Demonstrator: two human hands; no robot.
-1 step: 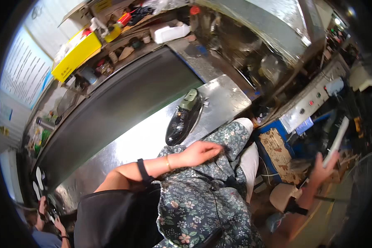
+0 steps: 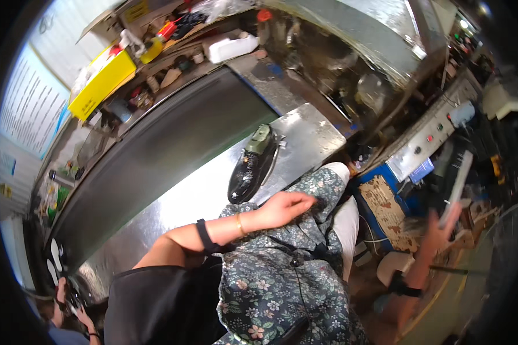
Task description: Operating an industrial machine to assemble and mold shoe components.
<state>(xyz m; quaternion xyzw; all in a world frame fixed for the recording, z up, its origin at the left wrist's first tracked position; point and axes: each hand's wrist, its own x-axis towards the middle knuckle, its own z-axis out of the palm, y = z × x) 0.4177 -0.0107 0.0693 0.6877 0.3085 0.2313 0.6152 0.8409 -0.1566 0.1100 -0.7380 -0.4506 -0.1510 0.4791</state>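
Observation:
On the shiny metal table edge lies a glossy black shoe (image 2: 248, 175), its opening filled by a green shoe last (image 2: 261, 139). Its toe points towards me. My left hand (image 2: 285, 209) rests on my floral apron (image 2: 270, 276), right of the shoe's toe and apart from it. Its fingers are curled in, and nothing sticks out of them. Out to the right, my right hand (image 2: 442, 230) is blurred, its fingers closed about the lower end of a long, dark, shoe-like thing with a white edge (image 2: 458, 183).
A dark conveyor belt (image 2: 172, 138) runs along the metal table (image 2: 311, 132). Behind it stand a yellow box (image 2: 101, 83) and a white plastic jug (image 2: 233, 47). At the far left a co-worker's hands (image 2: 77, 307) are near white-soled pieces. A control panel (image 2: 434, 138) stands right.
My right hand and the white-edged thing have shifted slightly left. My left hand has stayed nearly still on the apron. The black shoe lies in the same place; the view has shifted a little.

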